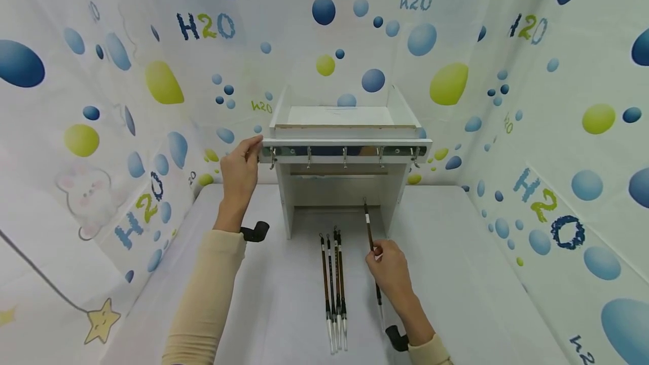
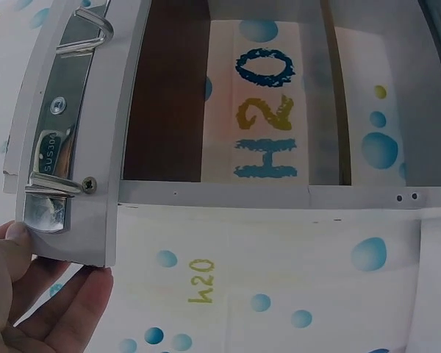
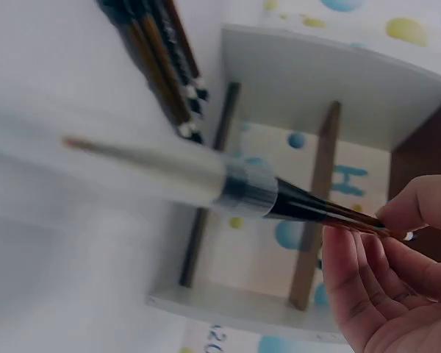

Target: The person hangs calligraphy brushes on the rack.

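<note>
My right hand (image 1: 392, 269) pinches the thin handle of a calligraphy brush (image 1: 369, 230), its looped end pointing at the shelf's interior. In the right wrist view that brush (image 3: 298, 202) has a pale bristle head and a clear sleeve round its ferrule. A small white shelf (image 1: 285, 201) stands at the back, with a metal hook rail (image 1: 327, 151) along its front. My left hand (image 1: 240, 170) holds the left end of that front board; the left wrist view shows its thumb and fingers (image 2: 84, 301) there. Several more brushes (image 1: 332, 283) lie side by side, loop ends towards the shelf.
The white table (image 1: 466, 275) runs up to a patterned curtain (image 1: 294, 27) on the back and sides. An upper tray (image 1: 339, 116) tops the shelf. Black camera mounts (image 1: 256, 231) sit on both wrists. A hanging star (image 1: 103, 320) is at lower left.
</note>
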{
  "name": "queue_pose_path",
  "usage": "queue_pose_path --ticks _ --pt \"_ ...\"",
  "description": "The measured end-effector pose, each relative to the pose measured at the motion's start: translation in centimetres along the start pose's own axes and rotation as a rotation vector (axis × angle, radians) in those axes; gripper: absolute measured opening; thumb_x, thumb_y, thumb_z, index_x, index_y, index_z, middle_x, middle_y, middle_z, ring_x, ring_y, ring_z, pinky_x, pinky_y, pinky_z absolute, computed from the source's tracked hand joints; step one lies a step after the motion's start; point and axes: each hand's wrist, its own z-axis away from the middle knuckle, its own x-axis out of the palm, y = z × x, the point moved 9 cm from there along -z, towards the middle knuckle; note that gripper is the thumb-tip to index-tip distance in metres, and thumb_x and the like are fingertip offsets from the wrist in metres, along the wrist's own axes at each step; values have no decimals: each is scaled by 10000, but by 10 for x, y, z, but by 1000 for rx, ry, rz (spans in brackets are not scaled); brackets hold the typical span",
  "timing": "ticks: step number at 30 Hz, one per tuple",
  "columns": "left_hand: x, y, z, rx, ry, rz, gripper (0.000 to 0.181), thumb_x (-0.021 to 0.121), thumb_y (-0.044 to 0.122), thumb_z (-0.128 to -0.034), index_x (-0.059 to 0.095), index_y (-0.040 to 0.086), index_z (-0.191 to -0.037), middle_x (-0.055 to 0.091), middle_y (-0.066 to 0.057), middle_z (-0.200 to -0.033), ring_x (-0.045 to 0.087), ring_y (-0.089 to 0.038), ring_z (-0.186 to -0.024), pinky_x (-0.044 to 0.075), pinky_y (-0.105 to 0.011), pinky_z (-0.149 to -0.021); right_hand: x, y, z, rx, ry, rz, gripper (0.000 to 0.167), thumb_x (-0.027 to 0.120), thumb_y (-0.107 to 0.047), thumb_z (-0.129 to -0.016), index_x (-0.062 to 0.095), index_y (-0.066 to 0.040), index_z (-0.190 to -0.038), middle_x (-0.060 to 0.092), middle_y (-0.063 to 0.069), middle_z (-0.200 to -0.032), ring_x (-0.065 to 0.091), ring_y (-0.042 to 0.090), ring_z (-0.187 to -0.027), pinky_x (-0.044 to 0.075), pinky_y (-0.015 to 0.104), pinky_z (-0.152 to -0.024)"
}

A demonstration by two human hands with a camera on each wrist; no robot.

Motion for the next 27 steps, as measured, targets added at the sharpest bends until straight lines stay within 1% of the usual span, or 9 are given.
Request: queue_pose_path --ticks 5,10,13,19,23,27 --pt "0 0 -1 -6 1 10 240 617 176 -1004 742 60 -1173 763 -174 -894 519 -171 -594 321 -104 -543 -26 -10 -8 -47 84 -32 183 674 -1 -839 698 28 -1018 687 93 -826 647 149 -687 537 247 -586" --pt "1 0 -3 -7 3 5 242 610 188 -1009 741 71 -1175 730 -167 -795 491 -155 -580 315 -134 -522 -50 -16 -17 -74 152 -30 190 664 3 -846 688 33 -1032 698 110 -830 660 166 -694 551 279 -596" --pt "1 0 -3 -12 -3 7 246 607 197 -1011 740 77 -1180 735 -158 -811 492 -160 -587 317 -138 -523 -62 -18 -21 -80 180 -37 201 665 1 -851 685 37 -1047 701 123 -846 659 176 -700 546 277 -594" --pt "2 -1 -2 -22 -2 13 243 610 197 -1009 742 84 -1179 746 -146 -826 493 -173 -579 309 -143 -510 -78 -16 -28 -80 225 -44 208 657 -6 -861 676 47 -1061 703 135 -851 664 196 -696 539 267 -590" --pt "2 -3 -1 -30 -4 16 242 610 194 -1009 741 84 -1181 753 -146 -850 497 -173 -588 313 -140 -516 -85 -10 -31 -55 249 -37 212 644 -9 -871 668 55 -1072 706 153 -850 679 226 -701 543 272 -588" --pt "3 -5 1 -39 -7 12 243 608 189 -1010 738 82 -1185 764 -152 -903 513 -177 -609 327 -135 -538 -89 -3 -32 -19 258 -44 216 634 -16 -882 663 59 -1082 707 165 -856 682 241 -712 528 242 -579"
